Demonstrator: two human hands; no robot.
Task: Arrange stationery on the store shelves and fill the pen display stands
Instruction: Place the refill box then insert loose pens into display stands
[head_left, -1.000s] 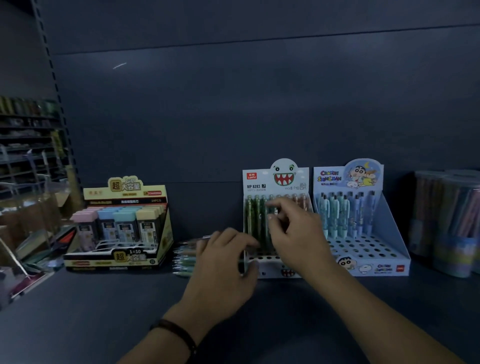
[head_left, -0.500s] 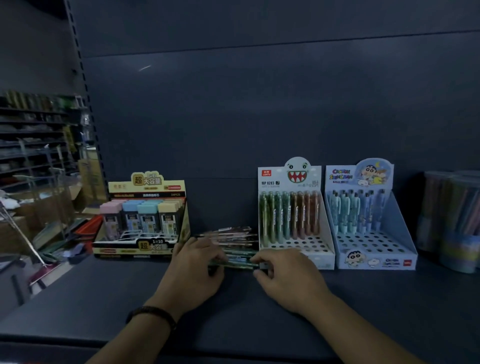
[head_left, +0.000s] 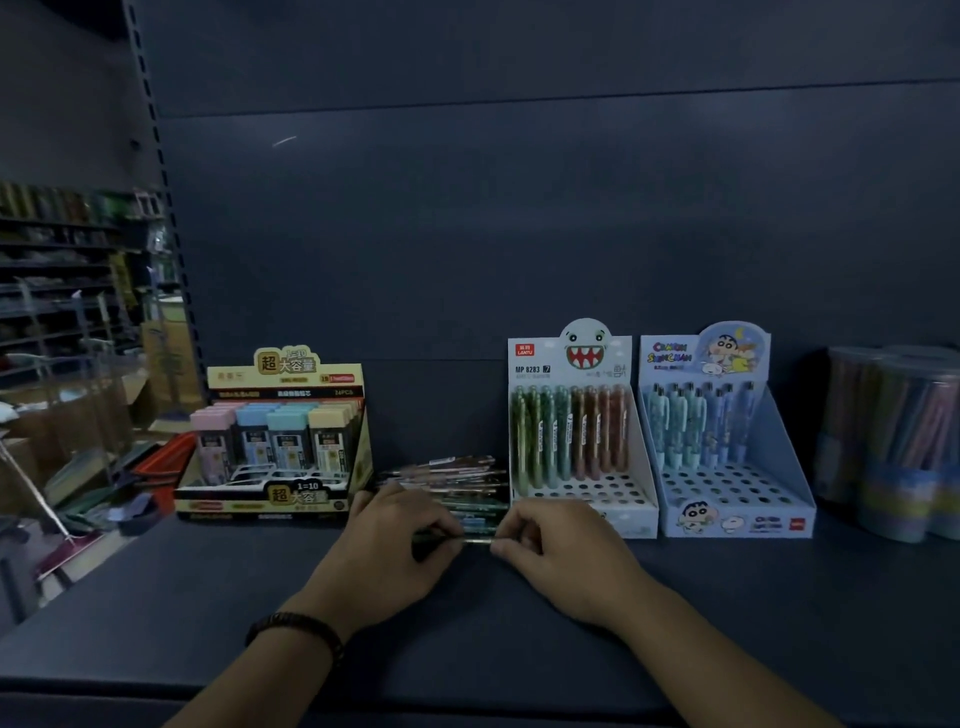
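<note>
A pile of loose pens (head_left: 457, 480) lies on the dark shelf (head_left: 727, 613), left of a white monster-face display stand (head_left: 576, 447). That stand holds green and orange pens in its back rows, with bare holes in front. My left hand (head_left: 387, 551) and my right hand (head_left: 563, 551) each pinch one end of a dark green pen (head_left: 475, 540) lying level just above the shelf, in front of the pile. A blue cartoon display stand (head_left: 727, 447) with blue pens stands to the right.
A yellow and black box of pastel lead cases (head_left: 280, 447) stands left of the pile. Clear tubs of pencils (head_left: 893, 441) sit at the far right. Beyond the shelf's left edge are other store racks and a red item on the floor.
My right hand came down from the monster stand's pens to the loose pile. Both hands took hold of a green pen and drew it forward. The view shifted left and down.
</note>
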